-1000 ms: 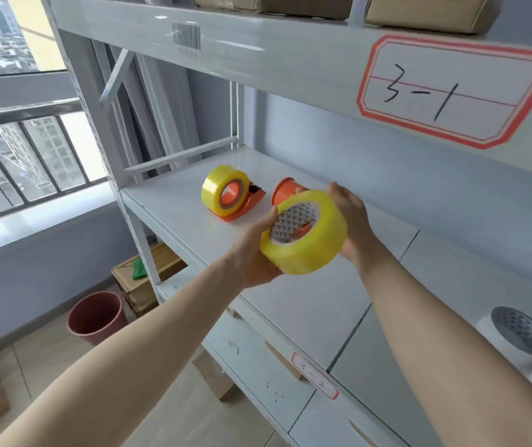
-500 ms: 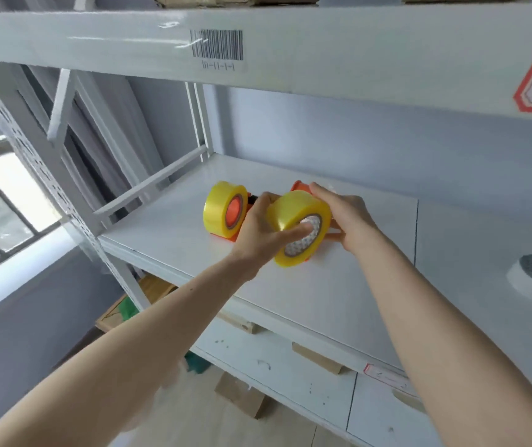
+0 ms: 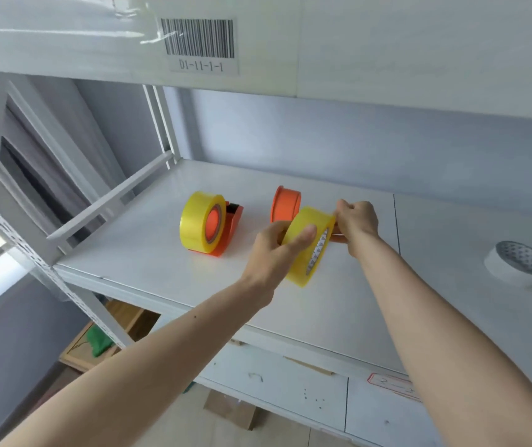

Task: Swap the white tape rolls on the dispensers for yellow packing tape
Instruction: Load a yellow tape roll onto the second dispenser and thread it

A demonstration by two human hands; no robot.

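Head view: the left hand (image 3: 272,250) grips a yellow roll (image 3: 306,245) just in front of the bare orange dispenser (image 3: 285,204) on the shelf (image 3: 148,253). The right hand (image 3: 356,224), fingers curled, pinches the roll's top edge. Another dispenser (image 3: 222,233) to the left already carries yellow tape (image 3: 198,221). White rolls (image 3: 516,267) lie far right.

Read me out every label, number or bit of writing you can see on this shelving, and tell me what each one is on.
"D1-11-1-1": printed under the bars on the barcode sticker, stuck to the front edge of the upper shelf.
Red-bordered label on the front edge of the lower shelf: handwritten marks, too small and cut off by the right arm to read.
No readable print on the yellow tape roll, held by the left hand.
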